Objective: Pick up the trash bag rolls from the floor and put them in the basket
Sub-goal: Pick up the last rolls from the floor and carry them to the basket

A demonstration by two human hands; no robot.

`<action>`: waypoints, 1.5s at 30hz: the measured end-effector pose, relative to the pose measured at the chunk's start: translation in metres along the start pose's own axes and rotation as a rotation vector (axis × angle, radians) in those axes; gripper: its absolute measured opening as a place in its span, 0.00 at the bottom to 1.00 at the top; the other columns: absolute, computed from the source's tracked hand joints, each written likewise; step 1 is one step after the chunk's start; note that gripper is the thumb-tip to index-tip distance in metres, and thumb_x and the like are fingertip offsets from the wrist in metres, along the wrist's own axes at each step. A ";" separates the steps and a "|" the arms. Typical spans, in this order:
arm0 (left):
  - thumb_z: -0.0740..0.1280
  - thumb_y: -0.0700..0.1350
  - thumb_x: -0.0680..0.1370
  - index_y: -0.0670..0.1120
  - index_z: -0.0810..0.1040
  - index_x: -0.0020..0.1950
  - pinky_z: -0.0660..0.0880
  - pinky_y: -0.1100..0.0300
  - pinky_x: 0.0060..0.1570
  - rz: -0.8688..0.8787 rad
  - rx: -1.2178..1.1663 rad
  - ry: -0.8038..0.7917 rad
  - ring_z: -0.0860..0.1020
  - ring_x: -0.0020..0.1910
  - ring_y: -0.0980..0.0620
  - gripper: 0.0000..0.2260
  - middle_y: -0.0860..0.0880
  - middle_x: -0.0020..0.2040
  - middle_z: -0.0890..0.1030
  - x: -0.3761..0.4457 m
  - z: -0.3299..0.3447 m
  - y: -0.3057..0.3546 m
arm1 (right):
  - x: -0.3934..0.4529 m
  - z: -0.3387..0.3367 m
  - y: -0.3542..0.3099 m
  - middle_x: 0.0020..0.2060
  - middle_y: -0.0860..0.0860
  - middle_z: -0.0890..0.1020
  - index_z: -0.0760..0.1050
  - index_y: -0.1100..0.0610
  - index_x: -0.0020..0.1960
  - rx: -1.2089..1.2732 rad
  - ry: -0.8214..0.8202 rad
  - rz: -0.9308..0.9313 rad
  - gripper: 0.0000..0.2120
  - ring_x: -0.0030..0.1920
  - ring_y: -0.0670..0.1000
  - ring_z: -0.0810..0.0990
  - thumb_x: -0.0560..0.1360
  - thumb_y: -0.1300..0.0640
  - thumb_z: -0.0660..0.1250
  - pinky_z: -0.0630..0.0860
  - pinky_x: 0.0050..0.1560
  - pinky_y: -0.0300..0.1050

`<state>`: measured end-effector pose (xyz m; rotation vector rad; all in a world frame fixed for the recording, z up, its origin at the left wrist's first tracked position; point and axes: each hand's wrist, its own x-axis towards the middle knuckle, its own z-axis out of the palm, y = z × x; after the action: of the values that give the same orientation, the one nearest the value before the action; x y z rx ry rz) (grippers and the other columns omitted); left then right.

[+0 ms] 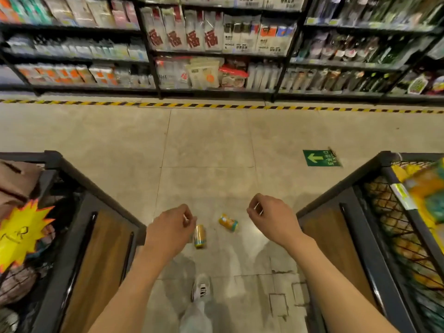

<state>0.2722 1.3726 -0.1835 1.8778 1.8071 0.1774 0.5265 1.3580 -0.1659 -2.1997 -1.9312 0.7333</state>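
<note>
Two yellow trash bag rolls on floor, labels unreadable; left hand and right hand fingers loosely curled, empty.

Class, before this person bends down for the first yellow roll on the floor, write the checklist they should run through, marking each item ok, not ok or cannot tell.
1. Both rolls located: ok. One roll lies beside the left hand in the picture; the other roll lies apart, between the hands.
2. Left hand free: ok, fingers loosely curled, holding nothing.
3. Right hand free: ok, also holding nothing.
4. Floor around the rolls unobstructed: ok, only the person's shoe is near.
5. Target basket known: cannot tell; a wire basket with yellow goods stands on the right, another bin on the left.
6. Room in that basket: cannot tell, blurred.
</note>
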 end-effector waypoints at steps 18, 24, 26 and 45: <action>0.70 0.57 0.76 0.49 0.76 0.64 0.75 0.49 0.58 -0.364 -0.187 -0.208 0.79 0.60 0.43 0.20 0.47 0.58 0.82 0.293 0.429 -0.192 | 0.319 0.388 0.223 0.63 0.48 0.76 0.68 0.47 0.69 -0.068 -0.233 0.069 0.24 0.62 0.53 0.76 0.77 0.40 0.68 0.74 0.53 0.49; 0.73 0.64 0.71 0.42 0.69 0.70 0.74 0.48 0.58 -0.485 -0.237 -0.217 0.77 0.62 0.40 0.37 0.42 0.62 0.80 0.333 0.588 -0.281 | 0.387 0.543 0.296 0.66 0.53 0.74 0.65 0.49 0.74 -0.109 -0.275 0.075 0.33 0.66 0.58 0.74 0.75 0.36 0.68 0.72 0.57 0.52; 0.74 0.64 0.71 0.42 0.67 0.70 0.75 0.47 0.56 -0.515 -0.223 -0.177 0.78 0.60 0.39 0.38 0.41 0.61 0.78 0.343 0.623 -0.299 | 0.401 0.583 0.312 0.67 0.54 0.73 0.63 0.49 0.76 -0.117 -0.290 0.077 0.36 0.66 0.59 0.73 0.74 0.36 0.68 0.72 0.57 0.52; 0.78 0.50 0.70 0.48 0.68 0.59 0.70 0.65 0.36 -0.434 -0.436 -0.007 0.78 0.42 0.56 0.25 0.51 0.46 0.78 0.352 0.646 -0.295 | 0.403 0.631 0.317 0.54 0.48 0.75 0.67 0.49 0.67 0.136 -0.168 0.223 0.34 0.56 0.53 0.76 0.66 0.40 0.74 0.70 0.46 0.47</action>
<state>0.3285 1.5244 -0.9594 1.1625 1.9339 0.3706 0.5662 1.5506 -0.9548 -2.3591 -1.6619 1.0809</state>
